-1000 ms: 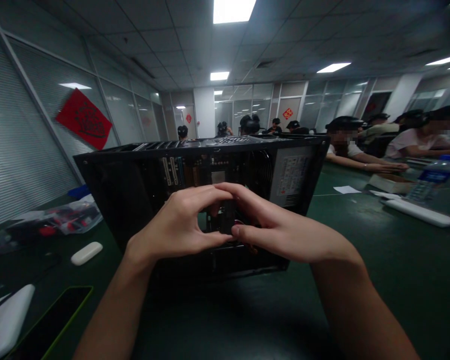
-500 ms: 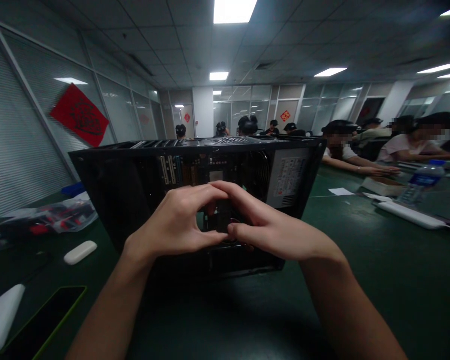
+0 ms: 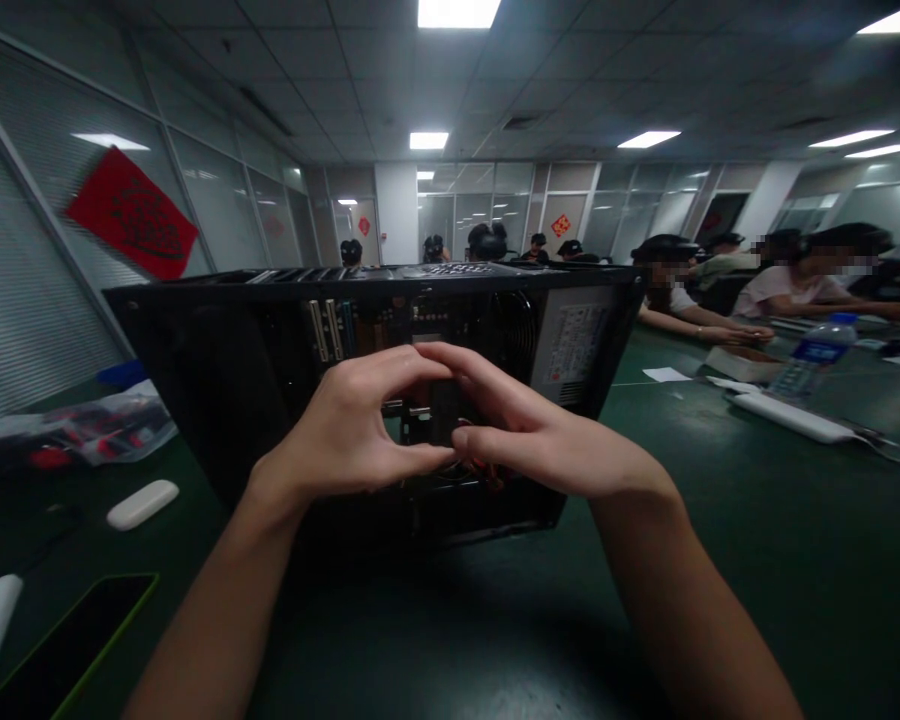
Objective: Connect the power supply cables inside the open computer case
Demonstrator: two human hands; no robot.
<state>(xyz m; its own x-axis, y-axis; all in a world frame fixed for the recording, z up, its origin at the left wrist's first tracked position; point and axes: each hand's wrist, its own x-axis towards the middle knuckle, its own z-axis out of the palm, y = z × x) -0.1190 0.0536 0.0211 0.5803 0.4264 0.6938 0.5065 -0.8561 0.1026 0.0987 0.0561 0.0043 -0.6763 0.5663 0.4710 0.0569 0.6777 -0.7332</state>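
A black computer case (image 3: 195, 370) stands on the green table with its open side toward me. Its power supply (image 3: 576, 350), case fan (image 3: 519, 325) and expansion slots (image 3: 328, 330) show inside. In front of the opening, my left hand (image 3: 352, 425) and my right hand (image 3: 547, 440) curve toward each other into a ring. Their index fingertips meet at the top and the thumb tips touch or nearly touch below. Nothing shows in either hand; thumb and fingers are apart on both. The hands hide the middle of the case's interior.
At left lie a clear plastic bag (image 3: 131, 415), a white rounded case (image 3: 142, 505) and a dark phone-like slab with a green edge (image 3: 75, 645). A water bottle (image 3: 814, 355), an open box (image 3: 742, 362) and a long white bar (image 3: 791, 415) are at right. Several people sit beyond.
The view has shifted a little, so the case and table objects sit slightly left and higher. My hands keep the same ring shape.
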